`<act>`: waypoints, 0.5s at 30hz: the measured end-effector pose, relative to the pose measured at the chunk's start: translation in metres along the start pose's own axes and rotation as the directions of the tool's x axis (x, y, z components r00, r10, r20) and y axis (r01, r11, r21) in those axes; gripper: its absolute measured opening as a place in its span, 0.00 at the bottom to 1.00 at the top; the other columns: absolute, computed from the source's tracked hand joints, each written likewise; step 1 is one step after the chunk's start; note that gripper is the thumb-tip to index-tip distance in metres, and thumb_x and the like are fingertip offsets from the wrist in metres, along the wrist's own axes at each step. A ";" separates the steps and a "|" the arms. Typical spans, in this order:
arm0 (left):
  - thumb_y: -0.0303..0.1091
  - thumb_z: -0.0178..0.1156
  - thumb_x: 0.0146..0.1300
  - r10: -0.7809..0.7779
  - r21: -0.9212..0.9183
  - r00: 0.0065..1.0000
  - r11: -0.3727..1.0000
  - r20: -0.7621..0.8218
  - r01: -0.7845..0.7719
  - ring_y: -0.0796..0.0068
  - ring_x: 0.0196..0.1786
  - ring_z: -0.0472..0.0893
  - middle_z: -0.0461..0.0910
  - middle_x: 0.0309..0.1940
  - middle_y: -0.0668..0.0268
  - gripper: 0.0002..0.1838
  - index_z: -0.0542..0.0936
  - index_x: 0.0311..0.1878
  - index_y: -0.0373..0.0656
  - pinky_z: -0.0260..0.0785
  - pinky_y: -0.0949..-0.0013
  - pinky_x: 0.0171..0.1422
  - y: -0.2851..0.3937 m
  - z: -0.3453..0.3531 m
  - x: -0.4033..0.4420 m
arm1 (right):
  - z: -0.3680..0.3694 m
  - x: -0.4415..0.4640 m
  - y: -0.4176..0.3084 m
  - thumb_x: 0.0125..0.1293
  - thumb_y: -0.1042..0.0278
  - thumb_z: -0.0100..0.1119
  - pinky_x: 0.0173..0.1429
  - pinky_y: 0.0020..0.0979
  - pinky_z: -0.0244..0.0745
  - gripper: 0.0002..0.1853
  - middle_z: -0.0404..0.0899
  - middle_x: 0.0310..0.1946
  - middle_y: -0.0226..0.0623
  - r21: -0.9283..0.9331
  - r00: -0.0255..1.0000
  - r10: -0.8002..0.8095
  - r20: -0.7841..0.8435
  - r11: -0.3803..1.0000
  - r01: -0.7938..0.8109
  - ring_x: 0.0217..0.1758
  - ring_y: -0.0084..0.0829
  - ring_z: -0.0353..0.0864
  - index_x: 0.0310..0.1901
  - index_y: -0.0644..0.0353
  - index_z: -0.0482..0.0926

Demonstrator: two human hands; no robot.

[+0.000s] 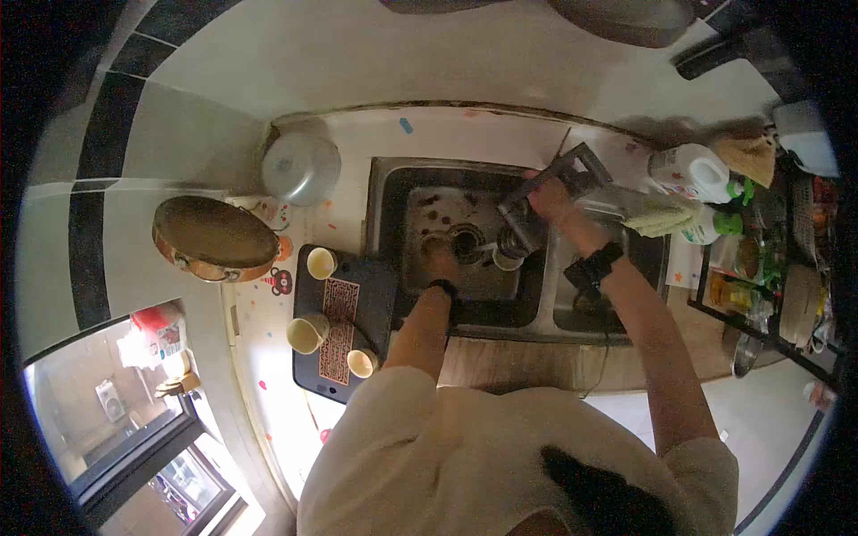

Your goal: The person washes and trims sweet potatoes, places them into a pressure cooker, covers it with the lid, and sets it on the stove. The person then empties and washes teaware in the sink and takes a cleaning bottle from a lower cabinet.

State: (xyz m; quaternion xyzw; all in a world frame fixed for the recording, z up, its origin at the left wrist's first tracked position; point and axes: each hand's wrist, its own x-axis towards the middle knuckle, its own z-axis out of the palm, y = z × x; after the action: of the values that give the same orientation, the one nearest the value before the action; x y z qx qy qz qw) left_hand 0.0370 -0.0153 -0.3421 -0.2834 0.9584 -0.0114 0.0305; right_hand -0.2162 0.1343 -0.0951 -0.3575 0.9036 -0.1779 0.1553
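Observation:
My right hand (551, 198) is closed on a dark rectangular tray-like object (572, 174), which it holds tilted above the divider between the two sink basins. My left hand (438, 257) reaches down into the left basin (420, 201), near the drain (466, 241); its fingers are blurred, so their shape is unclear. A small light cup (508, 259) lies in that basin, to the right of the drain. A black band is on my left wrist and a black watch (594, 267) on my right.
Left of the sink, a dark tray (371, 290) carries light cups (307, 333). Beyond it are a pan (214, 237) and a clear bowl (301, 168). At right stand a white bottle (688, 171), a green cloth (660, 221) and a rack with jars (733, 290).

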 end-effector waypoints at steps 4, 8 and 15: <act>0.36 0.48 0.65 0.074 -0.556 0.921 0.814 0.383 0.166 0.69 0.26 0.70 0.74 0.26 0.57 0.13 0.76 0.41 0.37 0.68 0.66 0.32 0.032 -0.093 0.001 | 0.047 -0.069 0.006 0.61 0.62 0.51 0.27 0.28 0.68 0.13 0.79 0.30 0.36 0.575 0.875 0.105 0.473 0.716 -0.397 0.24 0.28 0.73 0.38 0.62 0.79; 0.36 0.49 0.63 0.017 -0.726 0.883 0.576 0.470 0.375 0.68 0.26 0.71 0.75 0.26 0.57 0.12 0.77 0.39 0.38 0.68 0.65 0.31 0.069 -0.167 0.008 | 0.110 -0.091 0.001 0.60 0.51 0.53 0.33 0.27 0.68 0.21 0.77 0.34 0.38 0.666 0.777 0.194 0.599 0.418 -0.617 0.30 0.28 0.72 0.45 0.61 0.75; 0.37 0.51 0.61 -0.115 -0.754 0.874 0.459 0.473 0.469 0.65 0.26 0.74 0.77 0.24 0.58 0.11 0.78 0.35 0.40 0.69 0.63 0.30 0.079 -0.226 0.010 | 0.128 -0.074 -0.004 0.60 0.50 0.55 0.42 0.31 0.72 0.26 0.75 0.44 0.41 0.469 0.519 0.427 0.740 0.226 -0.854 0.40 0.32 0.75 0.52 0.63 0.70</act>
State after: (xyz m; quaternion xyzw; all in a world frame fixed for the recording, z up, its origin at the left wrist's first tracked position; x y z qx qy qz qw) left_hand -0.0284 0.0464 -0.1204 -0.4213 0.7506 0.5057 0.0578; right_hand -0.1101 0.1568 -0.1961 0.1487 0.7105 -0.3885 0.5676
